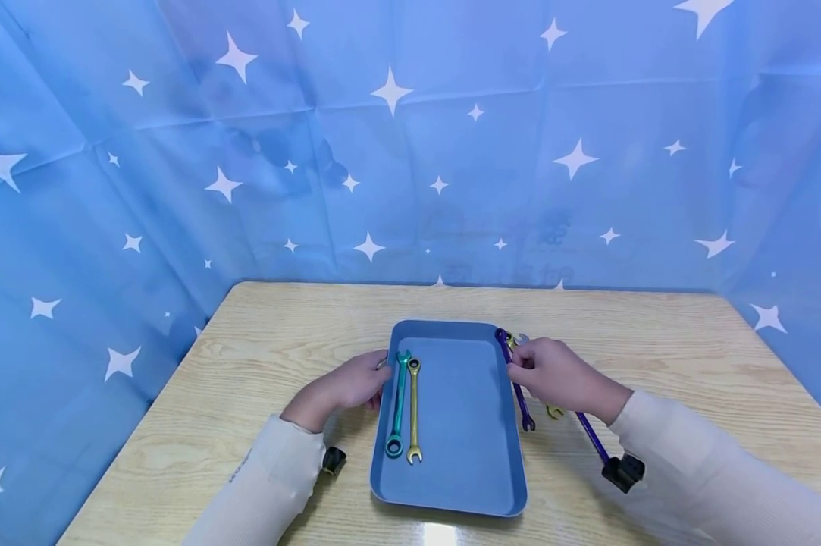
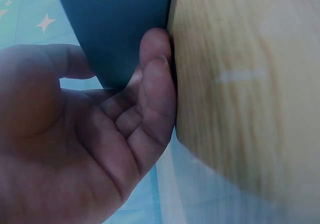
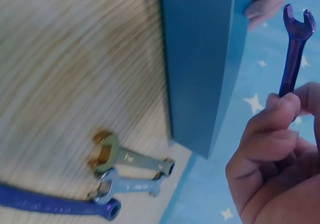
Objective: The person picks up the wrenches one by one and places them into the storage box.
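Observation:
My right hand pinches a purple combination wrench between thumb and fingers, over the right rim of a blue-grey tray. Its open-ended jaw points up past the fingertips in the right wrist view. With the thumb over the left rim and fingers curled against the outer wall, my left hand grips the tray. Side by side inside the tray, along its left wall, lie a green wrench and a gold wrench.
Right of the tray on the wooden table lie another gold wrench, a silver-blue wrench and a second purple wrench, partly under my right arm. A blue star-patterned curtain hangs behind the table.

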`<move>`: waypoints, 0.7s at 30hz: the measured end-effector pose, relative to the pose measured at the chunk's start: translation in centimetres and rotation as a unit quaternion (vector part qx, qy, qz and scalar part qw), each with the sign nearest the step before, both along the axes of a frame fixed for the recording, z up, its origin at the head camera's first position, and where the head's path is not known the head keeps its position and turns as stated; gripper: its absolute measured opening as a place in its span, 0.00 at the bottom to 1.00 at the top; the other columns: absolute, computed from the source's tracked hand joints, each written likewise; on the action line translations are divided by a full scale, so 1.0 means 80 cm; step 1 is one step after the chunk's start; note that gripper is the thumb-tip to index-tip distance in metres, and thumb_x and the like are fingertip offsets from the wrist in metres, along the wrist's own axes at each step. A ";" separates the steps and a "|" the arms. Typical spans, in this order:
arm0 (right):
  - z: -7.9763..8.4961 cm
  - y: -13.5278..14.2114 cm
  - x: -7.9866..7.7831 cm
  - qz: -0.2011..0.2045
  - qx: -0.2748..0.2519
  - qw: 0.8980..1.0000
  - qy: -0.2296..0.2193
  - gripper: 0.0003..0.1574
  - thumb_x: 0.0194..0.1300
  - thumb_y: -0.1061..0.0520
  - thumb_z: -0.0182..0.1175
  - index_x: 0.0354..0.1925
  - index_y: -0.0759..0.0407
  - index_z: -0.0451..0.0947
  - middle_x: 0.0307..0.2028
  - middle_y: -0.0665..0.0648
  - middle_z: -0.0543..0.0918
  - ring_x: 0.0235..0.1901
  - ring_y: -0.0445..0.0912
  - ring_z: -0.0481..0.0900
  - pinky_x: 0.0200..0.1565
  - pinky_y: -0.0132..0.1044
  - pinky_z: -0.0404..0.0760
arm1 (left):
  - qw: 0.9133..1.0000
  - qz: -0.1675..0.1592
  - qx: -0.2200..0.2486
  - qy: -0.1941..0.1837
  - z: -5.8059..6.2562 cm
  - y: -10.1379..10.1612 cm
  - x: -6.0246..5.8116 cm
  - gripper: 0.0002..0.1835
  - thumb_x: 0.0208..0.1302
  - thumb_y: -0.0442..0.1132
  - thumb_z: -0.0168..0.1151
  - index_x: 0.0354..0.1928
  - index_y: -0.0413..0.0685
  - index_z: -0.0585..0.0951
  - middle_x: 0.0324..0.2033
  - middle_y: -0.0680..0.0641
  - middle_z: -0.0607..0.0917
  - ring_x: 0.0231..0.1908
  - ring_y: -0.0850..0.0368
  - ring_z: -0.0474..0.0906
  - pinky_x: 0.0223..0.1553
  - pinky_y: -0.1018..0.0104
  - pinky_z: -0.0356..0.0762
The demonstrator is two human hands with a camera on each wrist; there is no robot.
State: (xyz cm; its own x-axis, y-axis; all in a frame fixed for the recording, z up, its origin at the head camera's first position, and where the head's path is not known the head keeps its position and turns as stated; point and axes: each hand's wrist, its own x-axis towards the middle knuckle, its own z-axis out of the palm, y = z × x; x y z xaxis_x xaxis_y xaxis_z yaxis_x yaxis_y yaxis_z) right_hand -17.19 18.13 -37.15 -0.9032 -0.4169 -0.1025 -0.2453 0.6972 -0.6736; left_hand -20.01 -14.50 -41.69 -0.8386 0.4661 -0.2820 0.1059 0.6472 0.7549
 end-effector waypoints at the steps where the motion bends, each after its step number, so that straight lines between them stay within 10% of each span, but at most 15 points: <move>1: 0.001 -0.002 0.000 0.000 -0.007 1.000 -0.007 0.23 0.72 0.60 0.51 0.19 0.52 0.61 0.13 0.46 0.61 0.13 0.40 0.60 0.22 0.34 0.66 | 1.000 0.001 -0.001 0.001 0.000 0.000 0.000 0.15 0.79 0.41 0.35 0.41 0.43 0.73 0.24 0.47 0.80 0.25 0.54 0.79 0.30 0.61 0.79; 21: -0.014 -0.041 -0.004 0.026 -0.080 0.993 -0.082 0.22 0.75 0.58 0.50 0.20 0.59 0.68 0.14 0.52 0.73 0.13 0.45 0.73 0.15 0.34 0.70 | 1.000 0.000 0.000 0.003 -0.001 0.000 0.000 0.15 0.78 0.41 0.36 0.42 0.43 0.73 0.24 0.47 0.81 0.25 0.54 0.79 0.30 0.61 0.79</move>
